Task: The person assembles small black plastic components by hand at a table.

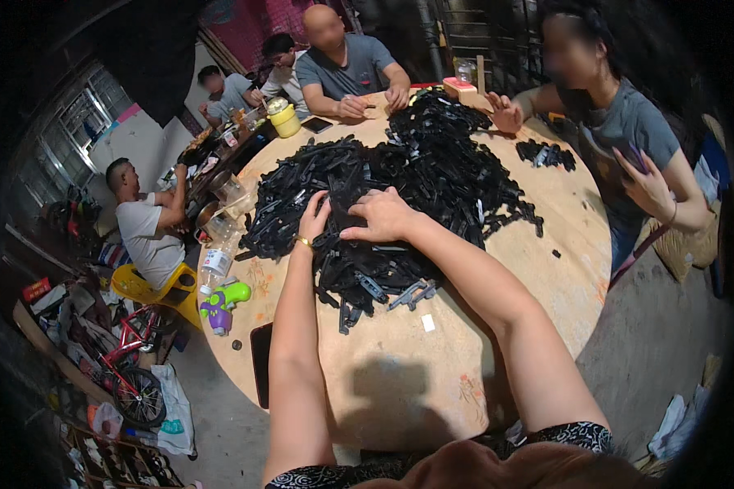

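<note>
A large heap of small black plastic parts [457, 187] covers the middle of the round table. My left hand [311, 218], with a gold bangle at the wrist, rests against the heap's near left side, its fingers stretched out and partly hidden among the parts. Across from it, my right hand [383, 216] lies palm down on the heap, thumb and fingers spread. Some black parts lie between my two hands; neither hand visibly grips one. Two grey parts, a grey part [371, 287] and a lighter grey part [413, 294], lie at the heap's near edge.
A phone [261, 363] lies beside my left forearm, near a green-and-purple toy [223, 306] and a plastic bottle [215, 265]. A yellow container [284, 119] stands farther back. Co-workers sit around the table; one on the right holds a phone beside a small pile of parts [546, 154].
</note>
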The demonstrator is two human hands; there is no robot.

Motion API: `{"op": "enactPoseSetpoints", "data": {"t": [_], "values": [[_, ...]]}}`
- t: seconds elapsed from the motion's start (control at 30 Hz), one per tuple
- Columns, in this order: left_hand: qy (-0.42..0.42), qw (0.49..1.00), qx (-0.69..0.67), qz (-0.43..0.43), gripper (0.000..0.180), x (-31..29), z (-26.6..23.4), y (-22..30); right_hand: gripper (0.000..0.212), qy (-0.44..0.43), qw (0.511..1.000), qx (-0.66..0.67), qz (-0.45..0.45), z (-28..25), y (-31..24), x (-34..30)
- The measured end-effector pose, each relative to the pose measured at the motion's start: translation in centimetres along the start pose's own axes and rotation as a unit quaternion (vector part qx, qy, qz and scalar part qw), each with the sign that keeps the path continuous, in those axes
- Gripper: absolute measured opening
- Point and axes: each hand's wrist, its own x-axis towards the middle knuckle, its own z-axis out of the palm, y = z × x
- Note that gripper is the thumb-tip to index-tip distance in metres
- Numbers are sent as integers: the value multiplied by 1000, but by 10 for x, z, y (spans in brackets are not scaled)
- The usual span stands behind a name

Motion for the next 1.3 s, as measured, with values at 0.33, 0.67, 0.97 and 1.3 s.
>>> {"op": "enactPoseSetpoints", "data": {"t": [0.33, 0.67, 0.97, 1.3], "values": [[-102, 990, -81, 52, 29, -49, 29, 64, 57, 25, 992, 118, -27, -19, -5, -79], [-111, 971, 139, 161, 38, -90, 41, 146, 33, 278, 938, 180, 101, -46, 23, -144], [-33, 959, 148, 240, 28, -104, 57, 182, 30, 273, 941, 83, 182, 6, 41, -168], [-2, 969, 199, 148, 39, -123, 56, 180, 30, 226, 936, 66, 263, -29, -5, -178]]}}
